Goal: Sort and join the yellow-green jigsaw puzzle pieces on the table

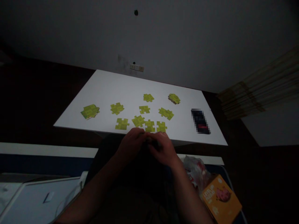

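Both hands meet at the near edge of a small white table (130, 90). My left hand (132, 143) and my right hand (163, 147) have their fingers curled together around something small and dark between them that I cannot make out. Just beyond the fingertips lie yellow-green puzzle pieces (149, 126), some joined in a short row. More pieces (116, 108) are scattered over the table, with small stacks at the left (90, 111) and far right (174, 98).
A dark blurred object (200, 121) lies on the table's right side. An orange puzzle box (221, 199) and a crumpled plastic bag (195, 171) sit low right beside my arm. A white surface (35, 199) is at the lower left. The room is dim.
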Tool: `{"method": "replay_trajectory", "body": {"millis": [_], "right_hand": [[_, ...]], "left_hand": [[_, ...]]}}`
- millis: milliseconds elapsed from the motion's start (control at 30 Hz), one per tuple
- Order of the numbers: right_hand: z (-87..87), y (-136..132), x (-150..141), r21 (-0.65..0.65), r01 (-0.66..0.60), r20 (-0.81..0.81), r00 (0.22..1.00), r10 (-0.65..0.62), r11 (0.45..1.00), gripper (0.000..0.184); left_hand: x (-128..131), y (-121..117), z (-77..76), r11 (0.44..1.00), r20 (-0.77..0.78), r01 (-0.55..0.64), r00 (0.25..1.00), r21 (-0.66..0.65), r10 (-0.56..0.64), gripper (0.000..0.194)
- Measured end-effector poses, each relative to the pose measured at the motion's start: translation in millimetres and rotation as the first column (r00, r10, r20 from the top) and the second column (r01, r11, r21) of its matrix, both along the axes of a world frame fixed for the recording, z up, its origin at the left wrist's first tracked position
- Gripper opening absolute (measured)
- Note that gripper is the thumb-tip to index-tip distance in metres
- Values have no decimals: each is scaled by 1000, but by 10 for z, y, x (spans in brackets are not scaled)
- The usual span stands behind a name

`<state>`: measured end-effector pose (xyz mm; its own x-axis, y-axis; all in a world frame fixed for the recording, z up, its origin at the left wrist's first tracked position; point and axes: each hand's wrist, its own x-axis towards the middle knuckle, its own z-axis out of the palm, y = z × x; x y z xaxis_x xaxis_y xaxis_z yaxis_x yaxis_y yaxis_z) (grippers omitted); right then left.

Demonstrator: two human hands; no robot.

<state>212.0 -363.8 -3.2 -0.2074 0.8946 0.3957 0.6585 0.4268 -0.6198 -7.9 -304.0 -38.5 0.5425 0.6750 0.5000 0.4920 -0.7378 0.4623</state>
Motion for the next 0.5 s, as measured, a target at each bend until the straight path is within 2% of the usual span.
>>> {"method": "replay_trajectory", "body": {"millis": [100,167,233,300,367,500], "right_hand": [[-23,17,-91,36,22,15,1000,-23,999,17],[-22,51,-84,50,55,21,998,-56,997,14],[-3,89,-54,65,84,11,996,-85,994,16],[15,126,-31,74,125,-7,992,-125,989,15],[15,167,-26,64,153,-12,988,-152,986,15],[-39,245,-44,36,166,28,986,-167,985,17]], "left_hand": [[-8,-6,3,991,34,1,999,-133,4,28],[-38,40,17,993,67,4,998,-115,4,27],[-91,129,55,999,54,-33,998,-42,36,27],[-158,240,110,996,-25,-86,996,17,86,36],[-226,344,157,996,-131,-87,987,20,89,48],[-352,469,169,997,-228,-79,971,-4,76,43]]}}
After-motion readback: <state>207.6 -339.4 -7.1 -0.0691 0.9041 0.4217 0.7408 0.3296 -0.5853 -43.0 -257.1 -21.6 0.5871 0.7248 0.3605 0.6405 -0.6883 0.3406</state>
